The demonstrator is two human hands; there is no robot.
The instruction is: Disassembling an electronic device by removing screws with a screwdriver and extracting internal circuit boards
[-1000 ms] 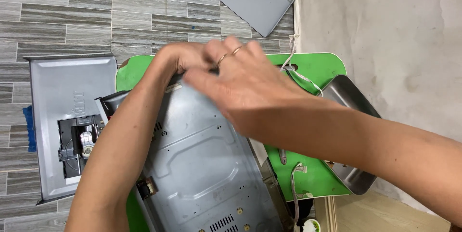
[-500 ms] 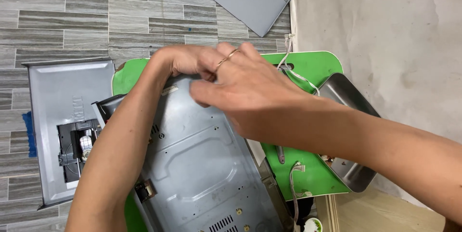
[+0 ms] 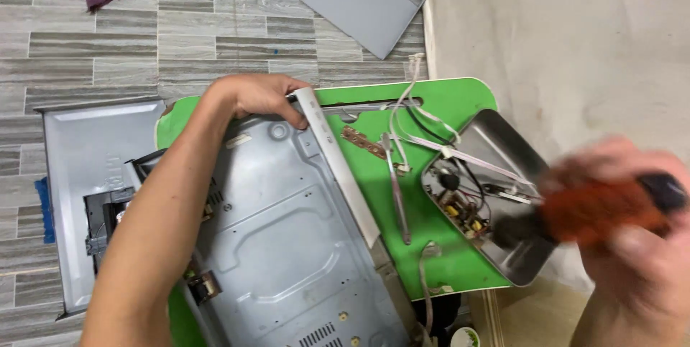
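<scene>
One hand now working alone on grey metal chassis point(image 3: 287, 246), centre frame: left hand point(image 3: 262, 99) curling over top edge. Right hand point(image 3: 640, 261), lifted off chassis, blurring at lower right, fingers wrapping orange-handled screwdriver point(image 3: 596, 210); fastener work likely starting. Steel tray point(image 3: 517, 264) sitting on green board point(image 3: 445, 95).

A metal case point(image 3: 287, 239) is lying on a small table point(image 3: 460, 99). The left hand point(image 3: 262, 97) is sitting on its far corner. A metal tray point(image 3: 496, 196) is lying to its right, with a circuit board point(image 3: 460, 210) in it. The right hand point(image 3: 640, 232) is holding a screwdriver point(image 3: 596, 210) right of the tray.
</scene>
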